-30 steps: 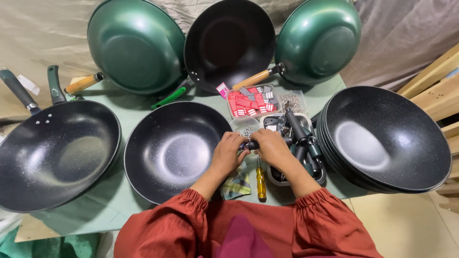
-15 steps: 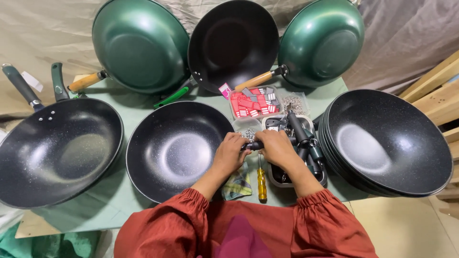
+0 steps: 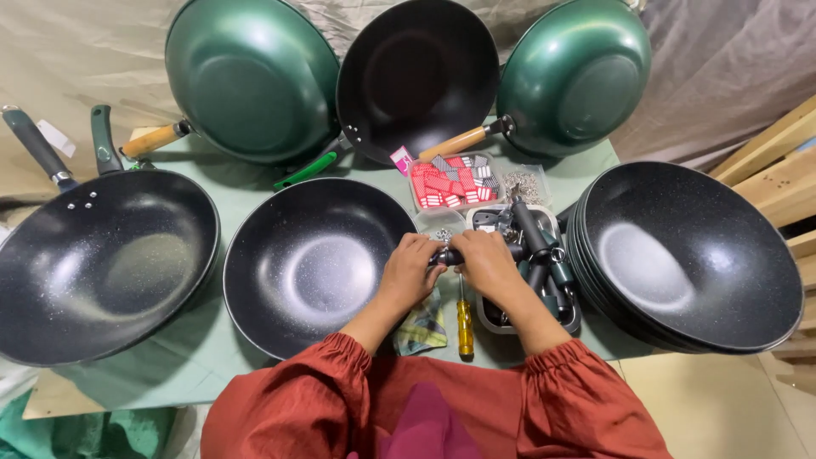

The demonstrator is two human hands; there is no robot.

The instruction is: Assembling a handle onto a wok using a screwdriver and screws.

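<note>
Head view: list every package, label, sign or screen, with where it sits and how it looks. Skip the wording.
Clear tray of labels: behind the hands, rectangular, packed with red and grey-striped tags.
Pink tag: at that tray's left corner, small, square.
Clear bag of screws: right of the tray, flat, with silver pieces.
Crumpled packet: under the left hand, green and yellow.
No signs or screens.
</note>
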